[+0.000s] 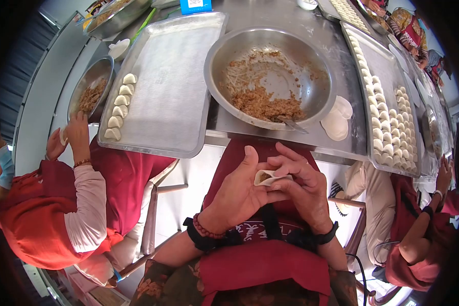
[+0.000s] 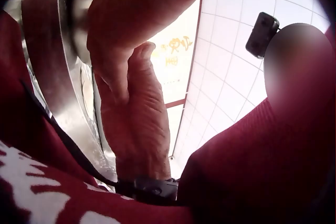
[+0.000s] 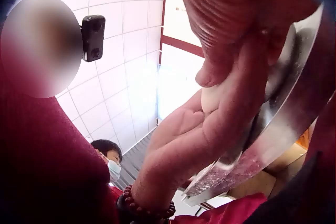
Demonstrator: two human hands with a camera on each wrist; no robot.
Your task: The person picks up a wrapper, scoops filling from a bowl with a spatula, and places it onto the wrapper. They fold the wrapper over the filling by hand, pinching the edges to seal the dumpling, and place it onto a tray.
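A half-folded dumpling, its pale wrapper gaping over brown filling, is held between both hands above the lap. My left hand, with a beaded bracelet at the wrist, cradles it from the left in its fingers, thumb pointing up. From the other side my right hand pinches the wrapper's edge. In the right wrist view, a strip of the pale dumpling shows between the hands; fingers hide the rest. The left wrist view shows my right hand behind the near fingers, without the dumpling visible.
A steel bowl of filling with a utensil stands ahead on the steel table. Round wrappers lie right of it. Trays with dumplings flank it, one left, one right. People sit on both sides.
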